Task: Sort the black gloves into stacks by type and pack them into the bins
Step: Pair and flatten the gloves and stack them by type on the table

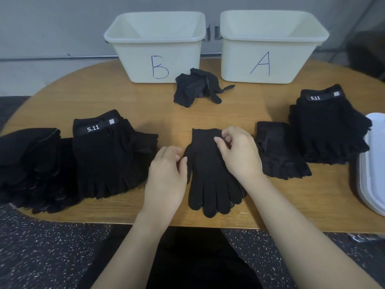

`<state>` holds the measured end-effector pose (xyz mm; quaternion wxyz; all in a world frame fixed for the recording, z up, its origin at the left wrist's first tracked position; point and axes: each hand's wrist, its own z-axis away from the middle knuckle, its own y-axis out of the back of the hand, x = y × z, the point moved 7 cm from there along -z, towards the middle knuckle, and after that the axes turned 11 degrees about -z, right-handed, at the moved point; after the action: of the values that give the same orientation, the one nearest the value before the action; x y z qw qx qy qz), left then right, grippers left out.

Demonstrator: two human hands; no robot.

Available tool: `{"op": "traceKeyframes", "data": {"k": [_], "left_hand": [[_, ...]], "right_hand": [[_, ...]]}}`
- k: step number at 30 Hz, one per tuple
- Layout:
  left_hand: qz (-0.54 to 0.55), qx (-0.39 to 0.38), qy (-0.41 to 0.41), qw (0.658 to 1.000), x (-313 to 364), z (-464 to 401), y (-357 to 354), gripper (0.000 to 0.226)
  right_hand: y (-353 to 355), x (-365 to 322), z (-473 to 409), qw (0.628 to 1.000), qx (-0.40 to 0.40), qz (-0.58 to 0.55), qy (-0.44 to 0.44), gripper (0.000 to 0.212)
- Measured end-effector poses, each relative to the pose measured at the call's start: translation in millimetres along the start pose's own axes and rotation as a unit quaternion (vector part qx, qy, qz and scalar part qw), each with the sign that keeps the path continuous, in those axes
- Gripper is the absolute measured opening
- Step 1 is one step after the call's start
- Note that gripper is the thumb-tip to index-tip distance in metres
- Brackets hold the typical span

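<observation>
A full-finger black knit glove (210, 176) with white grip dots lies flat at the table's front middle, fingers pointing toward me. My right hand (237, 153) pinches its cuff edge on the right side. My left hand (166, 174) pinches its left edge near the thumb. Two stacks of fingerless 5.11 gloves stand on the table: one at the left (110, 155), one at the far right (327, 126). A smaller fingerless stack (281, 151) sits beside my right hand. A dotted-glove pile (33, 167) lies at the far left. Bin B (156, 44) and bin A (270, 44) stand at the back.
A crumpled bundle of dotted gloves (195, 87) lies between the two bins. A white tray (373, 163) sits at the table's right edge. The round wooden table (145, 105) ends just in front of me, above dark speckled floor.
</observation>
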<state>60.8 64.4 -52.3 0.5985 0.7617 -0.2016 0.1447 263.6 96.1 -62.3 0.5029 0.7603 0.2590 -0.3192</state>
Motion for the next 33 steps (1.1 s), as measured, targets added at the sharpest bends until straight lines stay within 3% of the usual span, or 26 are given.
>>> {"op": "traceKeyframes", "data": {"k": [3,6,9,20,27,33], "left_hand": [[-0.023,0.004,-0.026,0.999,3.6,3.1,1.4,0.02],[-0.064,0.012,-0.124,0.99,21.5,-2.4,-0.7,0.025],[-0.051,-0.027,-0.195,0.979,37.9,-20.1,-18.9,0.034],[0.079,-0.043,-0.126,0.988,26.9,-77.9,-46.6,0.019],[0.07,-0.036,-0.123,0.989,22.8,-78.8,-48.6,0.006],[0.067,-0.054,-0.11,0.99,22.7,-80.6,-49.6,0.006]], "right_hand": [[-0.9,0.8,-0.3,1.0,-0.001,0.005,-0.002,0.018],[-1.7,1.3,-0.4,1.0,-0.002,0.009,0.001,0.019],[-1.4,1.4,-0.1,1.0,0.0,0.004,0.007,0.018],[-0.6,3.6,-0.9,1.0,0.001,-0.009,0.016,0.015],[2.6,-2.9,8.0,0.999,-0.029,-0.002,0.024,0.019],[25.0,-7.3,32.2,0.995,-0.088,0.033,-0.043,0.02]]}}
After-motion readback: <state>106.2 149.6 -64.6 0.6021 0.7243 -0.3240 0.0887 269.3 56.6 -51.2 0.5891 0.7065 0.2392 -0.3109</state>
